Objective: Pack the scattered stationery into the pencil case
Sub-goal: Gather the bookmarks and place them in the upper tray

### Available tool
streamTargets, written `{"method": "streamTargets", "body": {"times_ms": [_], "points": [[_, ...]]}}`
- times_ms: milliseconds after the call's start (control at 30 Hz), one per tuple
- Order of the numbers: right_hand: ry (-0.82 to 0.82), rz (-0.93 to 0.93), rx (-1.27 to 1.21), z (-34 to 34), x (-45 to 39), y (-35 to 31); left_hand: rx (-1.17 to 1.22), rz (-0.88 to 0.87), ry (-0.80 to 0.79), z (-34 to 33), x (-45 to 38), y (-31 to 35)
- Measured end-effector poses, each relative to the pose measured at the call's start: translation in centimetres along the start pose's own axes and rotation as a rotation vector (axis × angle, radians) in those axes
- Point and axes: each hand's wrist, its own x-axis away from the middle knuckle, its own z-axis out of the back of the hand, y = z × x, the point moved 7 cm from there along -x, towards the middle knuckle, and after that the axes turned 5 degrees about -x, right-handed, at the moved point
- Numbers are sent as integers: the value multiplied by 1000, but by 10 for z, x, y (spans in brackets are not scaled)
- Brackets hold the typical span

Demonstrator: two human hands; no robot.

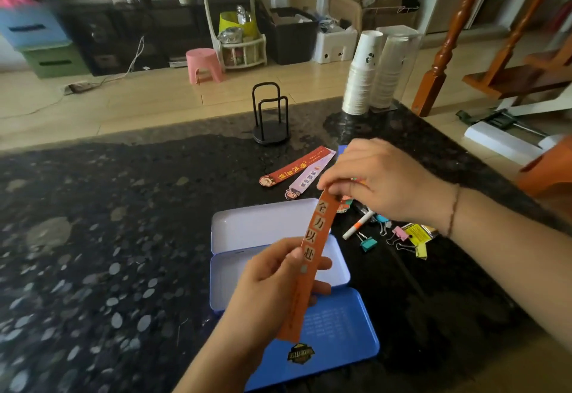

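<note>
I held one orange bookmark (312,256) above the open pencil case (266,225), my left hand (272,287) gripping its lower half, my right hand (377,179) pinching its top. Beyond the case lay two more bookmarks (297,168); right of it, one pen (357,225) and four binder clips (399,239). Left of the case the black counter (108,222) stretched bare to its far edge.

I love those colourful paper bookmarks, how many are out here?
3 for certain: an orange bookmark held in both hands over the tin, plus a red bookmark and a pale lilac bookmark side by side on the counter beyond it. More may hide behind the right hand.
</note>
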Motion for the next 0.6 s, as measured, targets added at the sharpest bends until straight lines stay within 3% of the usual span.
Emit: {"method": "streamTargets", "body": {"times_ms": [100, 167, 233, 300, 367, 467, 600], "points": [[20, -221, -58, -32, 0, 31, 32, 77, 92, 11, -7, -22], [42, -437, 31, -46, 14, 64, 25, 97, 151, 21, -13, -30], [-51, -552, 156, -60, 30, 83, 9, 81, 180, 29, -18, -33], [-198, -553, 253, -79, 42, 83, 39, 75, 179, 32, -19, -35], [-234, -520, 327, -91, 46, 79, 83, 86, 167, 32, -19, -37], [-69, -434, 405, -91, 45, 72, 135, 90, 147, 28, -19, -39], [83, -184, 555, -77, 52, 49, 192, 100, 149, 25, -21, -42]]}}
